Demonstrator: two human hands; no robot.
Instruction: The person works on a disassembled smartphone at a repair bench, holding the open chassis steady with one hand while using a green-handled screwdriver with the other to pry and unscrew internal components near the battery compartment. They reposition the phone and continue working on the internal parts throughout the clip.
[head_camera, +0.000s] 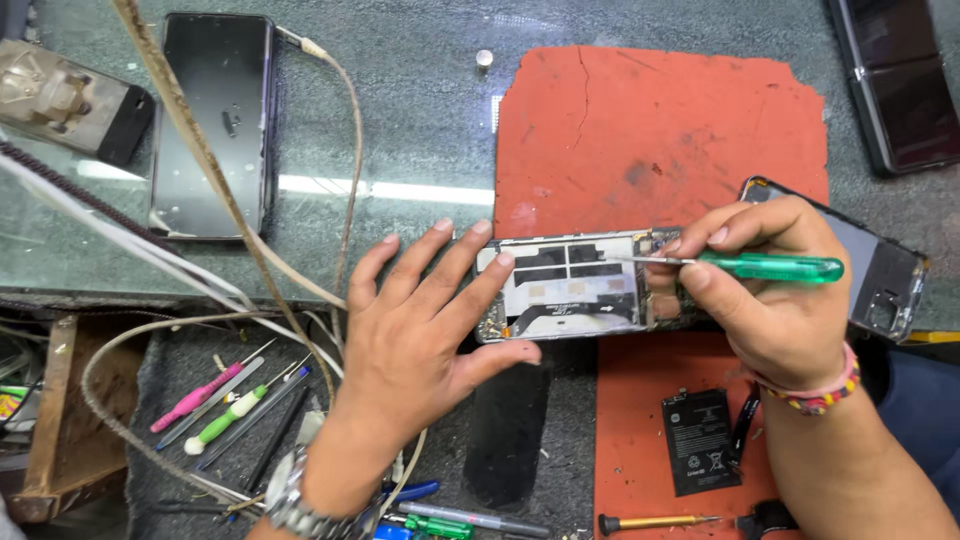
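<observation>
**Screwdriver tip at the top end of an opened phone**

The opened phone (572, 287) lies flat across the front edge of the red mat (660, 130), back cover off, showing white and black shield plates. The left hand (420, 340) lies spread on the phone's left end, fingertips pressing its top edge and thumb under its lower edge, pinning rather than gripping it. The right hand (770, 300) is closed around a green translucent screwdriver (770, 267), whose thin metal shaft points left onto the phone's right part.

Judged from this, the tip could slip off a small screw and scratch the plates or nearby parts, since the shaft lies nearly flat. A loosened screw could roll off the mat's cracked, worn surface onto the glossy glass bench.

Right of the phone, partly under the right hand, sits a clear phone case (885, 280). Below the phone lies a flat black battery (700, 440); well to its left, pink and green hand tools (225, 400) among loose cables.
</observation>
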